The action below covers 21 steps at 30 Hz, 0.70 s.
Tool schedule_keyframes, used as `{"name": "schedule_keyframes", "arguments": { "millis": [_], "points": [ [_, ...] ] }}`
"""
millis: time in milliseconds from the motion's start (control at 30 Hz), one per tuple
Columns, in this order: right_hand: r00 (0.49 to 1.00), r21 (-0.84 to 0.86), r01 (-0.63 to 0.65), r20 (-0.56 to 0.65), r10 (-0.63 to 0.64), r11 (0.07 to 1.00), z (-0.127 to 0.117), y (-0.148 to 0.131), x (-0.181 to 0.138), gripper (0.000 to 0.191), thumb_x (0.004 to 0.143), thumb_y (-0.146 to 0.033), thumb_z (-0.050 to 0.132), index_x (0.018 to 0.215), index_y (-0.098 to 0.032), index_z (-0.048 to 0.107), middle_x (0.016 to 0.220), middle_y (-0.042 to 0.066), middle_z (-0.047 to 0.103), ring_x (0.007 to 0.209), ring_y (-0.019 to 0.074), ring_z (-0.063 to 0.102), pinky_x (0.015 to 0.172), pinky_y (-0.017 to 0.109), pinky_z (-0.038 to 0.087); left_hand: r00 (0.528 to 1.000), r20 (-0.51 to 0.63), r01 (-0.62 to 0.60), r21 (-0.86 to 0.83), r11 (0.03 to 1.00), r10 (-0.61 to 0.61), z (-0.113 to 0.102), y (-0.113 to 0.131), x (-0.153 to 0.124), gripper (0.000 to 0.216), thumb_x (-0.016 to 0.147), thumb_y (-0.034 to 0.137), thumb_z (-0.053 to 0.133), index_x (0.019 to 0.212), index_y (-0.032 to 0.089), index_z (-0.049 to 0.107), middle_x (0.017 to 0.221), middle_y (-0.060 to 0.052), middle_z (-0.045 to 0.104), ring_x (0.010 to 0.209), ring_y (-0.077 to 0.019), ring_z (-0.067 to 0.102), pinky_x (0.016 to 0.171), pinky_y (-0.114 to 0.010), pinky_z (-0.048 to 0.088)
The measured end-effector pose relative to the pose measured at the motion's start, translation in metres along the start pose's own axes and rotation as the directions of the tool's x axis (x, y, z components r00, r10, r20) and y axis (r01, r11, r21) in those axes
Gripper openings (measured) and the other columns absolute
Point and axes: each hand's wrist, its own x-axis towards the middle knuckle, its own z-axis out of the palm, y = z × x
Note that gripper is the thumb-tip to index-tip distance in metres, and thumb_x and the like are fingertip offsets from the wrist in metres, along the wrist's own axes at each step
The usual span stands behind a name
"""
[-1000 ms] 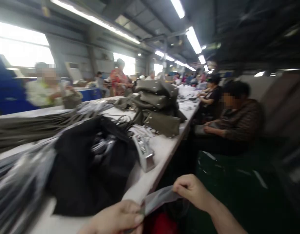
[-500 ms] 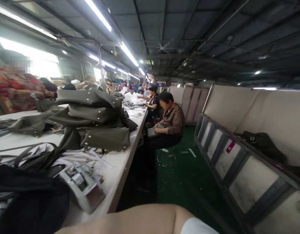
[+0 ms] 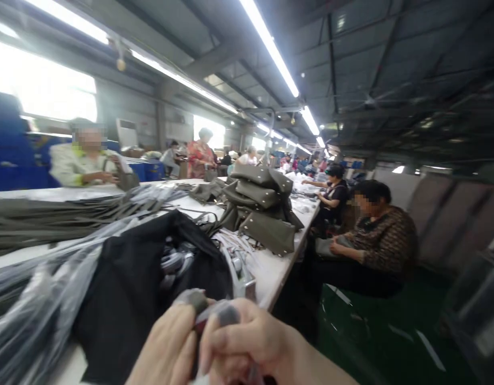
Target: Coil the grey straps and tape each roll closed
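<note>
At the bottom middle, my left hand and my right hand are close together with curled, closed fingers. Greyish wraps or tape cover some fingertips. Between the fingers is a small, blurred dark and pale thing whose kind I cannot make out; the hands mostly hide it. Just beyond them lies a black cloth or bag with its top open, showing silvery-grey pieces inside. A metal tape dispenser stands to its right near the table's edge, partly hidden.
Olive-grey bags are piled farther along the white table. Long grey straps and plastic-wrapped strips cover its left side. A seated person works at the right; another person sits across the table.
My view has swung left, bringing the straps and the person across the table into sight. Both my hands now show together, where before only a forearm crossed the bottom.
</note>
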Motion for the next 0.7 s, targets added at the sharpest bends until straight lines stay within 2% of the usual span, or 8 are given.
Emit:
{"name": "schedule_keyframes", "arguments": {
  "millis": [100, 200, 233, 333, 467, 567, 633, 700],
  "points": [
    [0.989, 0.025, -0.020, -0.149, 0.024, 0.999, -0.025, -0.003, -0.031, 0.049, 0.072, -0.066, 0.068, 0.070, -0.018, 0.058, 0.031, -0.016, 0.027, 0.025, 0.0035, 0.023, 0.039, 0.018, 0.037, 0.976, 0.215, 0.031, 0.024, 0.999, -0.036, -0.007, 0.020, 0.007, 0.041, 0.096, 0.047, 0.041, 0.078, 0.023, 0.068, 0.072, -0.007, 0.066, 0.067, -0.0202, 0.060, 0.068, -0.030, 0.047],
    [0.969, -0.185, -0.231, -0.138, 0.207, 0.955, -0.069, -0.006, -0.072, 0.035, 0.068, -0.047, 0.075, 0.074, -0.014, 0.066, 0.037, -0.009, 0.045, 0.029, 0.0074, 0.037, 0.035, 0.019, 0.032, 0.839, 0.488, 0.304, -0.050, 0.951, -0.242, -0.008, 0.033, 0.018, 0.057, 0.100, 0.053, 0.033, 0.063, 0.018, 0.060, 0.058, -0.003, 0.056, 0.056, -0.0136, 0.052, 0.059, -0.025, 0.038],
    [0.880, -0.557, -0.474, -0.268, 0.393, 0.682, -0.087, -0.009, -0.085, 0.028, 0.067, -0.043, 0.075, 0.077, -0.017, 0.069, 0.046, -0.006, 0.055, 0.037, 0.0099, 0.049, 0.041, 0.020, 0.038, 0.774, 0.565, 0.414, -0.109, 0.904, -0.286, -0.008, 0.034, 0.020, 0.062, 0.098, 0.059, 0.033, 0.059, 0.017, 0.057, 0.053, -0.002, 0.051, 0.052, -0.0118, 0.047, 0.055, -0.024, 0.034],
    [0.789, -0.710, -0.614, -0.569, 0.232, 0.346, -0.146, -0.023, -0.123, 0.007, 0.070, -0.023, 0.064, 0.071, -0.018, 0.069, 0.058, -0.001, 0.062, 0.054, 0.0159, 0.059, 0.054, 0.026, 0.043, 0.619, 0.744, 0.672, -0.336, 0.659, -0.251, -0.011, 0.030, 0.019, 0.071, 0.089, 0.074, 0.039, 0.052, 0.015, 0.053, 0.041, 0.003, 0.034, 0.039, -0.0074, 0.028, 0.043, -0.023, 0.019],
    [0.679, -0.687, -0.725, -0.725, -0.117, 0.051, -0.204, -0.038, -0.154, 0.016, 0.076, -0.022, 0.052, 0.077, -0.019, 0.068, 0.083, 0.011, 0.070, 0.087, 0.0316, 0.064, 0.082, 0.045, 0.047, 0.620, 0.761, 0.775, -0.556, 0.301, -0.190, -0.008, 0.026, 0.013, 0.071, 0.079, 0.079, 0.051, 0.051, 0.013, 0.055, 0.041, 0.001, 0.042, 0.031, -0.0044, 0.022, 0.037, -0.023, 0.010],
    [0.636, -0.652, -0.757, -0.721, -0.275, -0.042, -0.207, -0.023, -0.154, 0.028, 0.074, -0.022, 0.049, 0.093, -0.013, 0.068, 0.102, 0.023, 0.068, 0.104, 0.0421, 0.061, 0.094, 0.058, 0.042, 0.643, 0.719, 0.766, -0.614, 0.192, -0.263, -0.002, 0.028, 0.010, 0.069, 0.076, 0.078, 0.056, 0.051, 0.014, 0.054, 0.035, 0.002, 0.040, 0.029, -0.0054, 0.025, 0.036, -0.022, 0.024],
    [0.699, -0.734, -0.678, -0.626, -0.345, -0.040, -0.184, 0.000, -0.140, 0.045, 0.076, -0.022, 0.049, 0.117, -0.009, 0.062, 0.125, 0.024, 0.062, 0.122, 0.0394, 0.055, 0.105, 0.055, 0.039, 0.623, 0.717, 0.779, -0.604, 0.167, -0.313, 0.002, 0.029, 0.008, 0.067, 0.076, 0.076, 0.057, 0.053, 0.014, 0.054, 0.033, 0.003, 0.039, 0.029, -0.0058, 0.025, 0.039, -0.023, 0.032],
    [0.813, -0.895, -0.446, -0.414, -0.410, 0.020, -0.147, 0.027, -0.118, 0.059, 0.082, -0.027, 0.049, 0.139, -0.012, 0.047, 0.143, 0.019, 0.052, 0.137, 0.0321, 0.044, 0.115, 0.049, 0.032, 0.589, 0.742, 0.804, -0.579, 0.137, -0.321, 0.008, 0.031, 0.006, 0.063, 0.079, 0.073, 0.058, 0.056, 0.014, 0.055, 0.033, 0.003, 0.039, 0.029, -0.0058, 0.025, 0.042, -0.024, 0.036]
  ]
}}
